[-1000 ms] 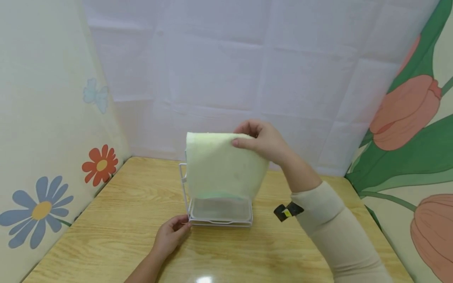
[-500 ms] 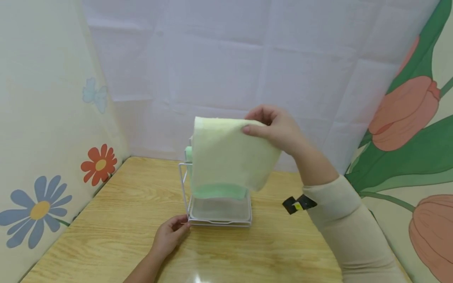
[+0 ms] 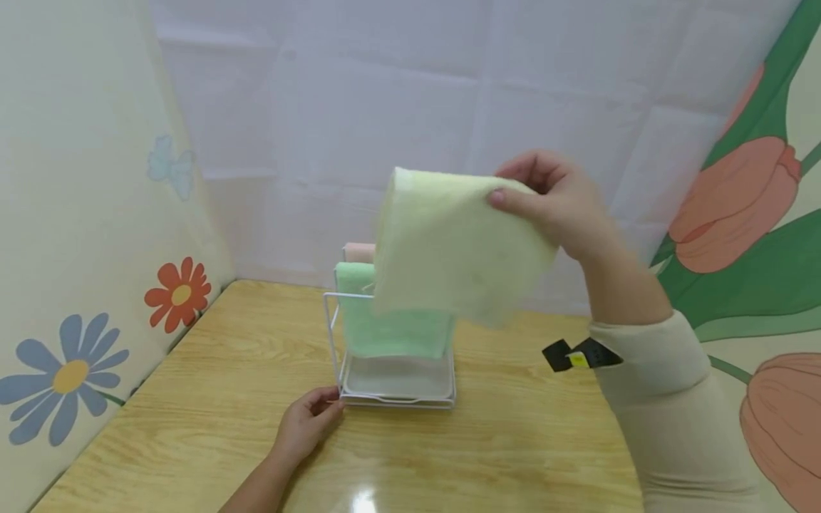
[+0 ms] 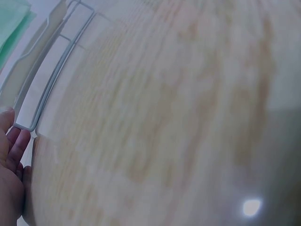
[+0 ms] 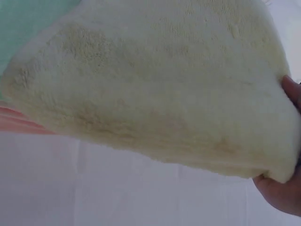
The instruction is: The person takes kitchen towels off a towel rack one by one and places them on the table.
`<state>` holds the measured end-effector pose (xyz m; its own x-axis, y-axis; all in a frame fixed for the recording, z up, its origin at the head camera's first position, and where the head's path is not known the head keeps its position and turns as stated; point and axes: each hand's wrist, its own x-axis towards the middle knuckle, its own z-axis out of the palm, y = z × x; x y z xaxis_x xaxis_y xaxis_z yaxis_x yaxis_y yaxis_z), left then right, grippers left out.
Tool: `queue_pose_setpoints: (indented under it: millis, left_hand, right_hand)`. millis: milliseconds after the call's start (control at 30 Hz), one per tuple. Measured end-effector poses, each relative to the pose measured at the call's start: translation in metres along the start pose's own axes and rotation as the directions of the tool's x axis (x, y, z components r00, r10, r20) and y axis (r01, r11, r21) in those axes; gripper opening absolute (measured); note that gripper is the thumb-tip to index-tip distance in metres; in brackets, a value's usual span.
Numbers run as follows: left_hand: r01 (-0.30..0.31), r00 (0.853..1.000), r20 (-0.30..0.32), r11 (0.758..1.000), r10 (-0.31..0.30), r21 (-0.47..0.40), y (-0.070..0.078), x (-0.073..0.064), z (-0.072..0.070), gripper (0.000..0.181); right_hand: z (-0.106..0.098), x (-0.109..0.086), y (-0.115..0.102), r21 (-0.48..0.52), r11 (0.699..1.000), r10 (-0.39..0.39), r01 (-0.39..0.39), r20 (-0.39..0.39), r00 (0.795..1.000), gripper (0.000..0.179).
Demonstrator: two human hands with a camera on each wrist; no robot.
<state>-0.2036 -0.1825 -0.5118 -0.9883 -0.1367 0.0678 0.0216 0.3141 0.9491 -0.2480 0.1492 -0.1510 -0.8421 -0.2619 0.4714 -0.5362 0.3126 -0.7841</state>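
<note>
A pale yellow towel (image 3: 458, 246) hangs folded from my right hand (image 3: 567, 206), which pinches its top edge with the thumb in front. In the right wrist view the towel's fuzzy underside fills most of the picture. A white wire towel rack (image 3: 398, 404) stands on the table, and my left hand (image 3: 308, 427) holds its front left corner between thumb and fingers. Over the rack's bars hang a green towel (image 3: 398, 335) and, behind it, a pink towel (image 3: 359, 251), mostly hidden by the yellow one.
A pale tray (image 3: 400, 377) sits in the rack's base, below the towels. The wood-grain table (image 3: 513, 442) meets a white cloth backdrop (image 3: 308, 128) at the back. Flower-painted panels (image 3: 737, 199) rise at both sides.
My right hand has lifted the yellow towel up and to the right, off the front of the rack, uncovering the green and pink towels. My left hand has stayed at the rack's corner.
</note>
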Motion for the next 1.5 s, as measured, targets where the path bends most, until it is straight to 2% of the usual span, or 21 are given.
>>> queue_pose_setpoints:
  millis: [200, 433, 567, 700, 933, 1067, 1267, 1367, 1500]
  left_hand:
    - [0.015, 1.0, 0.008, 1.0, -0.015, 0.005, -0.001, 0.0, -0.001, 0.028]
    - [0.018, 1.0, 0.006, 1.0, -0.018, 0.002, -0.002, 0.0, -0.001, 0.028]
    - [0.017, 1.0, 0.004, 1.0, -0.017, 0.004, -0.002, 0.0, 0.0, 0.028]
    - [0.012, 1.0, 0.002, 1.0, -0.012, 0.003, -0.002, -0.001, 0.0, 0.028]
    - [-0.003, 1.0, -0.003, 1.0, 0.003, 0.003, -0.001, -0.003, -0.001, 0.027]
    - [-0.01, 1.0, -0.004, 1.0, 0.01, 0.007, -0.001, -0.003, -0.001, 0.027]
    - [0.008, 1.0, 0.003, 1.0, -0.008, 0.013, -0.002, -0.003, -0.002, 0.028]
    - [0.02, 1.0, 0.01, 1.0, -0.02, 0.019, -0.003, -0.002, -0.002, 0.029]
    - [0.027, 1.0, 0.015, 0.999, -0.028, 0.024, -0.003, -0.002, -0.002, 0.032]
  right_hand:
    - [-0.018, -0.006, 0.002, 0.032, 0.999, 0.0, 0.001, -0.034, 0.999, 0.012]
    - [-0.04, -0.019, 0.006, -0.092, 0.992, 0.083, -0.088, -0.056, 0.995, 0.01]
    - [-0.052, -0.027, 0.013, -0.131, 0.981, 0.135, -0.143, -0.07, 0.988, 0.01]
    - [-0.064, -0.037, 0.021, -0.157, 0.969, 0.175, -0.192, -0.118, 0.978, 0.01]
    - [-0.08, -0.051, 0.033, -0.136, 0.975, 0.152, -0.177, -0.172, 0.973, 0.011]
    - [-0.084, -0.057, 0.039, -0.178, 0.969, 0.138, -0.172, -0.189, 0.972, 0.013]
    - [-0.086, -0.067, 0.05, -0.253, 0.934, 0.215, -0.252, -0.166, 0.962, 0.01]
    - [-0.085, -0.072, 0.06, -0.276, 0.924, 0.236, -0.263, -0.127, 0.963, 0.007]
    - [-0.08, -0.08, 0.076, -0.296, 0.917, 0.259, -0.269, -0.075, 0.963, 0.011]
